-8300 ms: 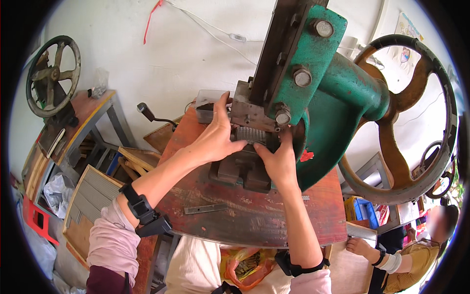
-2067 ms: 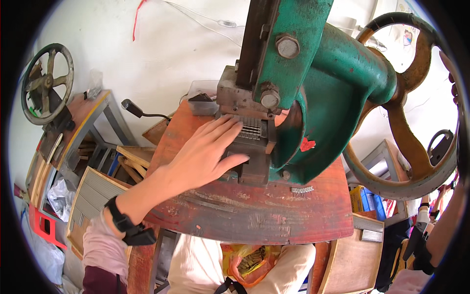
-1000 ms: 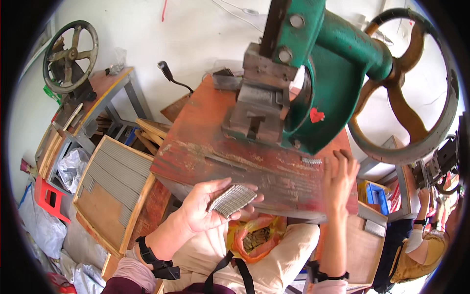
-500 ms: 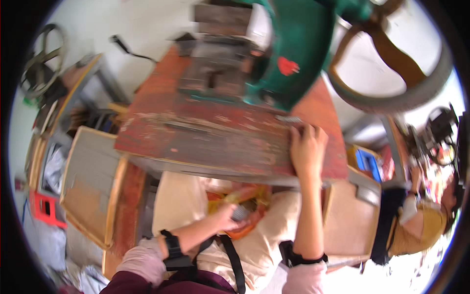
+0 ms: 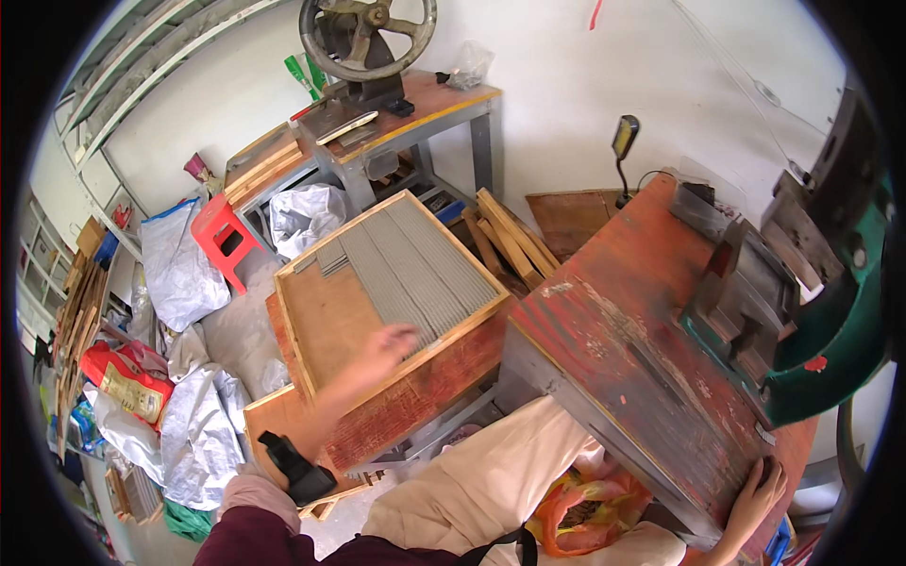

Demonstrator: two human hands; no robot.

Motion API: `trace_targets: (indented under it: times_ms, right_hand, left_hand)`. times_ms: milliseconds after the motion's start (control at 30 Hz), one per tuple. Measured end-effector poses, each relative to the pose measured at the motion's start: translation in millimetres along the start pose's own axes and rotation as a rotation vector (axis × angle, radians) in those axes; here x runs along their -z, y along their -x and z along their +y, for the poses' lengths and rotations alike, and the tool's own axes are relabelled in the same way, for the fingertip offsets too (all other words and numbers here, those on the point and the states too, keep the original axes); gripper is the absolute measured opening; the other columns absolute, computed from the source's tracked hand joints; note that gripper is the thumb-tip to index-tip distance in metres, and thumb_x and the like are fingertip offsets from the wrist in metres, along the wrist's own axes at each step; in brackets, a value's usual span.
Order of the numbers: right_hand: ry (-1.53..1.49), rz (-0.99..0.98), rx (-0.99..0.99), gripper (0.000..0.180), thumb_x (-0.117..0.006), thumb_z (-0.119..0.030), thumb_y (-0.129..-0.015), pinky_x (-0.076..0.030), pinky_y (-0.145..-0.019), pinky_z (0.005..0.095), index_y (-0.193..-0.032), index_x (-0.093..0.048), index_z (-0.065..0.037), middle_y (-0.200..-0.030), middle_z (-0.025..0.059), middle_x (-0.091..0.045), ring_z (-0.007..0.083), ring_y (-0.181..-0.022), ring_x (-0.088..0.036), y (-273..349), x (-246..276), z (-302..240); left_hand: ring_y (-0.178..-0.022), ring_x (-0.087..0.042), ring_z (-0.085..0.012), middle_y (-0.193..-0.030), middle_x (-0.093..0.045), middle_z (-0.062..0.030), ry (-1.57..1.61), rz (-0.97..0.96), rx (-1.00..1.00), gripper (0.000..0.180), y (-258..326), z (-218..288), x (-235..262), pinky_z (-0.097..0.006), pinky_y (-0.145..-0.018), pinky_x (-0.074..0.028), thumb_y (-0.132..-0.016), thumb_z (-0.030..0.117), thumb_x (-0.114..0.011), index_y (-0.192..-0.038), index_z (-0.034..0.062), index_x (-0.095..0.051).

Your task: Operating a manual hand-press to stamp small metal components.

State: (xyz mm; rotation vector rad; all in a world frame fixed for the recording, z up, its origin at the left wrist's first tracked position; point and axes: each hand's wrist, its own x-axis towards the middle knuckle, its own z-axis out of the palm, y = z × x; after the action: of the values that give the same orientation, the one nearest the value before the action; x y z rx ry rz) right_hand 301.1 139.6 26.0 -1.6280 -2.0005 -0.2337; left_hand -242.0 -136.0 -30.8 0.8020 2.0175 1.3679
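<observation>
My left hand (image 5: 385, 347) is over the near part of a wooden-rimmed tray (image 5: 304, 360); its fingers are smeared by motion, so their grip does not show. Rows of thin grey strips (image 5: 415, 264) fill the tray's right side and part of its far left. My right hand (image 5: 758, 491) lies on the worn red table (image 5: 623, 321) near its right front edge, fingers resting on the wood. Just beyond those fingertips is a small grey piece (image 5: 765, 434), at the foot of a green hand press (image 5: 830, 363).
An orange-and-yellow plastic bag (image 5: 576, 519) sits open between my legs. A red stool (image 5: 224, 236), silver sacks (image 5: 193, 269) and a second handwheel machine (image 5: 368, 38) stand to the far left. Wooden slats (image 5: 510, 241) lean behind the tray.
The view has swung left. My left hand has gone from the bag in my lap to the tray, while my right hand stays on the table beside the press.
</observation>
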Motion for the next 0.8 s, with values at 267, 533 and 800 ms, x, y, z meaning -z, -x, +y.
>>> trace_targets:
  times_ms: [267,533,800]
  right_hand:
    - [0.009,0.081,0.126,0.036,-0.061,-0.028,-0.089,-0.048,-0.076,0.0419,-0.092,-0.066,0.007,-0.086,0.0234,-0.063,0.0367,-0.08,-0.059,-6,19,-35]
    - [0.036,0.048,0.119,0.038,-0.059,-0.031,-0.09,-0.047,-0.075,0.0424,-0.09,-0.066,0.006,-0.086,0.0228,-0.064,0.0369,-0.078,-0.059,-10,28,-55]
    - [-0.05,-0.008,-0.048,0.039,-0.058,-0.034,-0.091,-0.047,-0.078,0.0418,-0.091,-0.068,0.003,-0.091,0.022,-0.066,0.034,-0.08,-0.062,-8,21,-39]
  left_hand:
    - [-0.098,-0.059,-0.0275,-0.105,-0.061,-0.0181,-0.549,-0.25,0.193,0.047,-15,-39,69,-0.033,-0.086,-0.047,-0.074,0.009,-0.062,-0.118,-0.0037,-0.053]
    - [-0.105,-0.052,-0.0355,-0.11,-0.052,-0.0224,-0.663,-0.446,0.083,0.058,-26,-27,71,-0.038,-0.091,-0.044,-0.069,0.009,-0.069,-0.12,-0.0022,-0.044]
    - [-0.108,-0.051,-0.0373,-0.113,-0.051,-0.022,-0.823,-0.348,0.01,0.057,-14,-27,66,-0.04,-0.091,-0.044,-0.071,0.011,-0.069,-0.121,0.0,-0.045]
